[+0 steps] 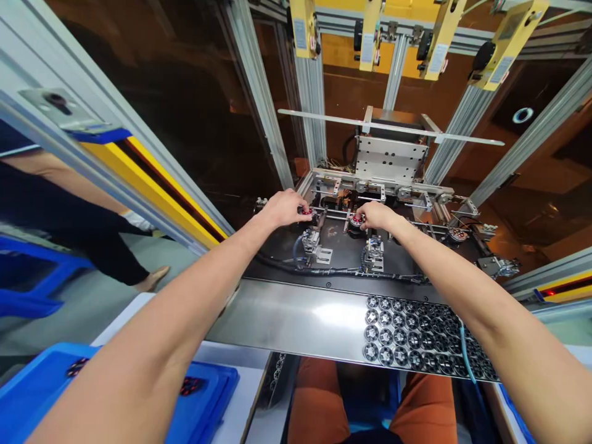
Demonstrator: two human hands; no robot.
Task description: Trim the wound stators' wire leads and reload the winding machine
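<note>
Both my arms reach forward into a machine with a black base plate (342,246). My left hand (285,208) has its fingers closed round a small red and black round part (307,212) at the left station. Around a similar red and black part (356,220) at the middle station, the fingers of my right hand (375,216) are closed. Another round part (457,235) sits at the station on the right, untouched. Small metal clamps (311,239) stand in front of the stations.
Rows of round black parts (400,337) stand on the metal shelf (287,314). Blue trays (213,394) lie at lower left. Aluminium posts and yellow light bars (152,179) flank the opening; yellow units (370,37) hang above. A person's leg (111,246) is at far left.
</note>
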